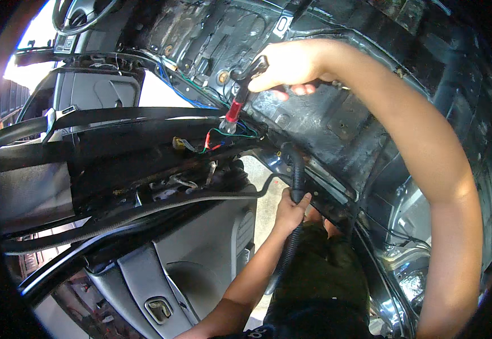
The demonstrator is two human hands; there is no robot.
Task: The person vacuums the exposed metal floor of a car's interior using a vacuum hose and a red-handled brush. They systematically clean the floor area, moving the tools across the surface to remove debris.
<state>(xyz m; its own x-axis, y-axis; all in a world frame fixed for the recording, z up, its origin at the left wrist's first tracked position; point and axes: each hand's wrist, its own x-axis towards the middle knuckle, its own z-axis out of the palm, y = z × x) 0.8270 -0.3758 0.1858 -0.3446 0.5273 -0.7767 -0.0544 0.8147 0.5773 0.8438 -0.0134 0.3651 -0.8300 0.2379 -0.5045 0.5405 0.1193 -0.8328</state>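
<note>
My left hand (291, 208) is closed around a black corrugated hose (298, 180), above the door opening beside the sill. The hose bends over at its upper end and trails down past my forearm. My right hand (292, 63) reaches over the bare floor pan (297, 114) of a stripped car. It grips a tool (234, 108) with a dark handle, a red collar and a clear end. That end points down at the base of the door pillar, beside thin green wires (241, 135) with red connectors. My right fingers are partly hidden.
A black seat belt (144, 113) runs along the pillar (123, 144), and a loose rubber door seal (178, 198) hangs beside it. The grey door panel (212, 237) stands open at lower left. Blue wires (174, 87) follow the sill. A steering wheel (86, 25) shows at upper left.
</note>
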